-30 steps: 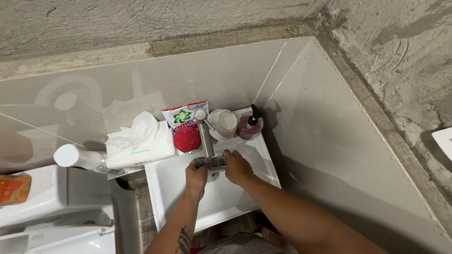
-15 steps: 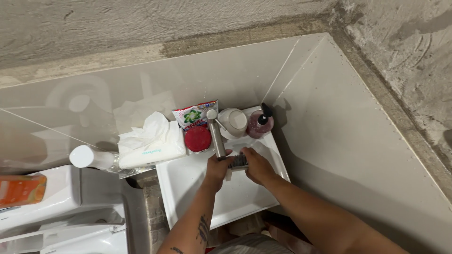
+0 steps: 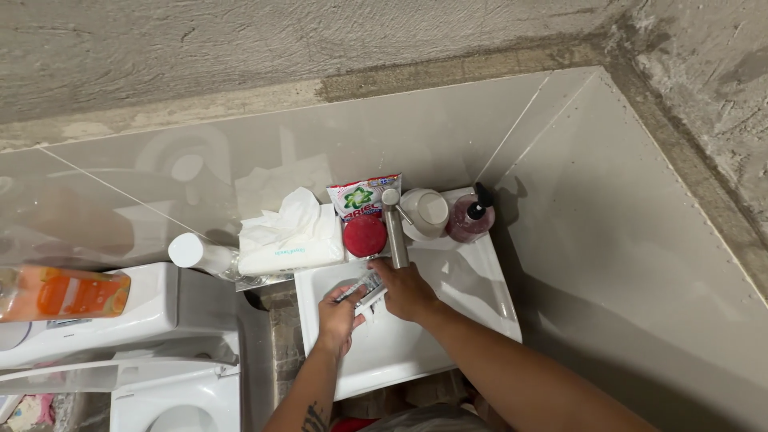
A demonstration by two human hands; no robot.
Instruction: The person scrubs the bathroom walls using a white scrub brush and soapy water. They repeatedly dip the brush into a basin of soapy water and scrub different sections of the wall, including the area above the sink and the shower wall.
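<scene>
A small brush with a white body and dark bristles is held over the white sink, just below the steel tap. The left hand is closed around its lower end, and the right hand is closed over its upper end, so both grips are occupied by the same item. Whether water is running cannot be told.

In judgement, the rinse would be best done with the bristles kept directly beneath the spout and low in the basin, so that splash is contained by the rim.

Edges and room: the back ledge is crowded. A red lid and a detergent packet are set just left of the tap; a white cup and a pump bottle of reddish liquid are set to its right. A tissue pack and a white-capped bottle lie further left, beside the toilet cistern, on which an orange bottle rests. Tiled walls close the corner on the right. Open room is found only in the front of the basin, towards the body.
</scene>
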